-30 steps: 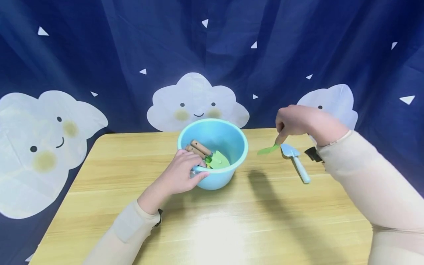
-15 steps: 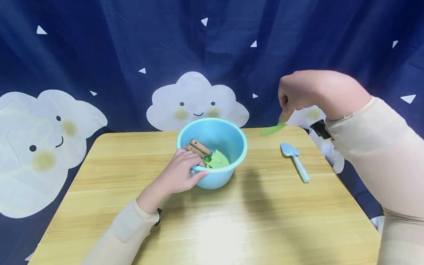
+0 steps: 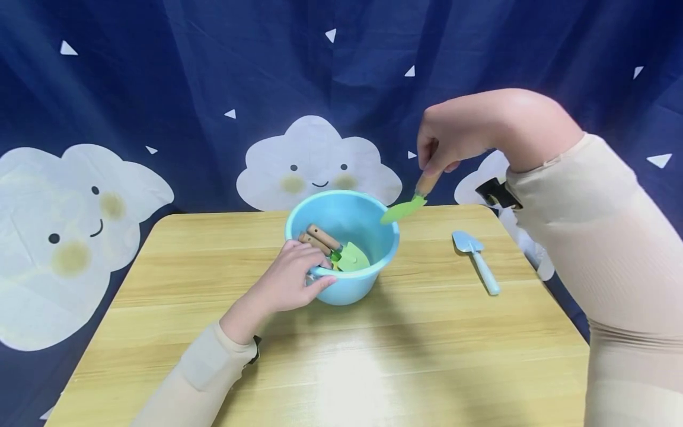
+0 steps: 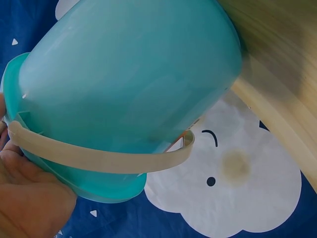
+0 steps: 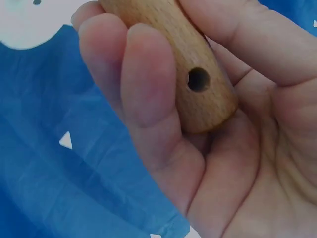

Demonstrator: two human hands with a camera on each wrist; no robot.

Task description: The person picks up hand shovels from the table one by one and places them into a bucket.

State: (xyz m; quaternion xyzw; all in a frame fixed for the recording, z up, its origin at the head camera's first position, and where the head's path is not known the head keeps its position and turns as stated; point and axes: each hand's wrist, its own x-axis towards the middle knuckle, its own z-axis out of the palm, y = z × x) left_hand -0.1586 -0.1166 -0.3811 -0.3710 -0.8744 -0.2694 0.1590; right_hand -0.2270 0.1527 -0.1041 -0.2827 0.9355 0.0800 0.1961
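Note:
My left hand (image 3: pixel 290 277) grips the near left rim of a light blue bucket (image 3: pixel 349 292), thumb outside and fingers over the edge. In the left wrist view the bucket's pale carrying handle (image 4: pixel 109 161) hangs along its side. Inside lie tools with wooden handles (image 3: pixel 324 237) and a green blade (image 3: pixel 353 258), partly hidden by my left hand. My right hand (image 3: pixel 472 127) holds a green trowel (image 3: pixel 404 210) by its wooden handle (image 5: pixel 210 109), raised in the air. Blade pointing down and left, the trowel overlaps the bucket's right rim in the head view.
A light blue trowel (image 3: pixel 484 273) lies on the wooden table (image 3: pixel 176 308), right of the bucket. Behind the table's far edge hangs a dark blue curtain (image 3: pixel 203 71) printed with white clouds and triangles.
My right hand has lifted the green trowel off the right part of the table, then carried it left to the bucket's rim. The left hand and bucket have stayed put.

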